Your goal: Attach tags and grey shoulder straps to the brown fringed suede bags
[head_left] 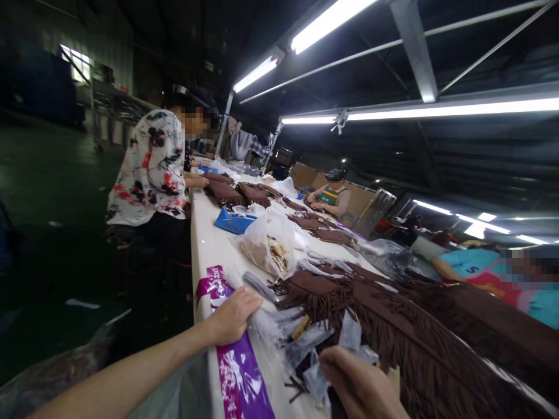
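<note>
Right hand [362, 384]: fingers curled together; whether they pinch anything cannot be told. Brown fringed fabric piece [410, 331]: lies on the table [209, 244], just beyond and to the right of that grip. Left hand [233, 314]: fingers close together, back uppermost, partly over the glossy purple strip [244, 372]; contact with the grey strap [259, 286] at its fingertips is unclear. Expect the fabric to be soft, limp and fairly light (its fringe may tangle). Take hold at the plain body.

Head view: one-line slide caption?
Left hand above purple tape, right hand near brown fringed bags at a crowded white worktable.
</note>
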Action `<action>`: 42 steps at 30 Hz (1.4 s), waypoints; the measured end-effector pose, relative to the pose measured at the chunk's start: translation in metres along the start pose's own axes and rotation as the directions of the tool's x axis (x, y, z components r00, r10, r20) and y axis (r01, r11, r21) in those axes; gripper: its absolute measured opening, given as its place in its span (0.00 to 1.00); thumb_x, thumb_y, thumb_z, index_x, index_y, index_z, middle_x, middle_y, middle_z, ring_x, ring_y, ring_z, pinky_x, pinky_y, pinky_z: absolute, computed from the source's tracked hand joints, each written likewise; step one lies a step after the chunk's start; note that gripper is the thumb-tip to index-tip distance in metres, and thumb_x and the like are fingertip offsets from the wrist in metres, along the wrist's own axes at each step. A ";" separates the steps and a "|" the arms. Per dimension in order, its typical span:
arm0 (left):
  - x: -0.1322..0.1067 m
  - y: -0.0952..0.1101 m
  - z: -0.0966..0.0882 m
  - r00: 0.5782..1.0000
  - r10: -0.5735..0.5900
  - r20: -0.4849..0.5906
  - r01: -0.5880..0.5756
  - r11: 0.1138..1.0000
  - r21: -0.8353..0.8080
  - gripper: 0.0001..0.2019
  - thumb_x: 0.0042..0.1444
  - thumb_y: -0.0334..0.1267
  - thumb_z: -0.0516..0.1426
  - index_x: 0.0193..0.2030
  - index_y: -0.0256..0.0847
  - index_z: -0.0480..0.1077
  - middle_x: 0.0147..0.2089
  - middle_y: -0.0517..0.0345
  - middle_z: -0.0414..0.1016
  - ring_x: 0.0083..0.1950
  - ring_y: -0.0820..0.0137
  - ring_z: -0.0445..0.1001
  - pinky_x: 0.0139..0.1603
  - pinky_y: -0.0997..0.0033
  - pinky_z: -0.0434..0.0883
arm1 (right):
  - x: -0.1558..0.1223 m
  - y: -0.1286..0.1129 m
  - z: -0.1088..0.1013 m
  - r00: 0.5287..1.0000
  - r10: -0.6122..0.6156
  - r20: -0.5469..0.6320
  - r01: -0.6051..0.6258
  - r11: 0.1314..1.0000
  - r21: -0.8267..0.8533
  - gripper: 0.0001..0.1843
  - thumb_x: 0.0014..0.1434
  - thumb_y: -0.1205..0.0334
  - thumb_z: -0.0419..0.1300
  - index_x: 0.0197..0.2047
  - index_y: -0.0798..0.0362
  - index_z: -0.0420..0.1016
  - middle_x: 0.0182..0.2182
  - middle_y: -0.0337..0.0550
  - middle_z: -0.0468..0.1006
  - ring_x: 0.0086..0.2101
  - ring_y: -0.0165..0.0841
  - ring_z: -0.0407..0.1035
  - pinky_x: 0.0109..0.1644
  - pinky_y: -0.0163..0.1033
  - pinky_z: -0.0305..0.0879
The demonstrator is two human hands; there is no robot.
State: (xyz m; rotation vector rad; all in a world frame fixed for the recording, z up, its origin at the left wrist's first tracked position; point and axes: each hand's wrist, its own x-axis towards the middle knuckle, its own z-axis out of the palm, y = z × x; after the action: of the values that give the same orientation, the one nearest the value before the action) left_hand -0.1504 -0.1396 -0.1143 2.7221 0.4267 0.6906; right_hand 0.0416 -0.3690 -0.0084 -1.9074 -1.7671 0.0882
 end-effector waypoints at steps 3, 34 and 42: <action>0.000 0.003 -0.004 1.000 -0.019 0.001 0.019 0.998 -0.054 0.33 0.43 0.22 0.49 0.60 0.39 0.64 0.60 0.48 0.69 0.63 0.61 0.63 0.71 0.47 0.49 | 0.069 0.008 0.013 0.999 0.032 0.010 -0.033 0.995 0.092 0.16 0.62 0.51 0.51 0.29 0.49 0.72 0.23 0.38 0.73 0.26 0.34 0.69 0.32 0.34 0.63; 0.005 -0.010 -0.002 0.999 -0.020 -0.041 0.017 0.998 -0.059 0.30 0.43 0.23 0.45 0.53 0.40 0.71 0.54 0.50 0.75 0.57 0.62 0.71 0.69 0.45 0.55 | 0.098 0.038 -0.064 0.861 0.503 -0.079 -0.111 0.337 0.935 0.17 0.39 0.53 0.73 0.22 0.54 0.72 0.35 0.48 0.80 0.28 0.31 0.71 0.18 0.28 0.55; 0.018 -0.022 -0.007 0.998 0.062 -0.007 -0.061 0.993 0.104 0.26 0.45 0.30 0.47 0.52 0.36 0.71 0.55 0.47 0.76 0.59 0.58 0.71 0.67 0.49 0.58 | -0.112 0.019 -0.127 0.772 0.617 -0.154 -0.205 0.470 0.858 0.20 0.48 0.42 0.71 0.30 0.52 0.82 0.31 0.44 0.79 0.29 0.34 0.70 0.27 0.32 0.65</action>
State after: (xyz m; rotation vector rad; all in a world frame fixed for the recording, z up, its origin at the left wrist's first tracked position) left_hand -0.1437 -0.1118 -0.1085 2.8415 0.3932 0.7171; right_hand 0.0929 -0.5170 0.0583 -1.4232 -0.6497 0.5084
